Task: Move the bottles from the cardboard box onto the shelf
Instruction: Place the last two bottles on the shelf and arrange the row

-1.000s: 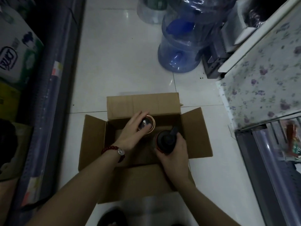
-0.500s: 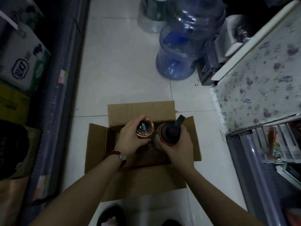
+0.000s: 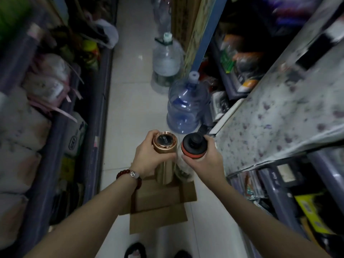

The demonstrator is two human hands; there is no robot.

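Observation:
My left hand [image 3: 149,155] grips a gold metal bottle [image 3: 164,159] with a rose-gold cap, held upright high above the cardboard box [image 3: 160,203]. My right hand [image 3: 204,157] grips a clear bottle with a black and red lid [image 3: 193,146] right beside it; the two bottles almost touch. The box lies open on the white floor below my arms, partly hidden by the bottles and wrists. To the right, at about hand height, a shelf [image 3: 279,112] covered with flowered paper runs along the aisle.
Two big water jugs [image 3: 186,107] [image 3: 166,60] stand on the floor ahead, by the right shelving. Stocked shelves line both sides of the narrow aisle, with packaged goods [image 3: 28,116] on the left. My feet [image 3: 135,251] show at the bottom.
Both hands have lifted the two bottles up out of the box. The view has risen and tilted forward, so the box now looks small and far below.

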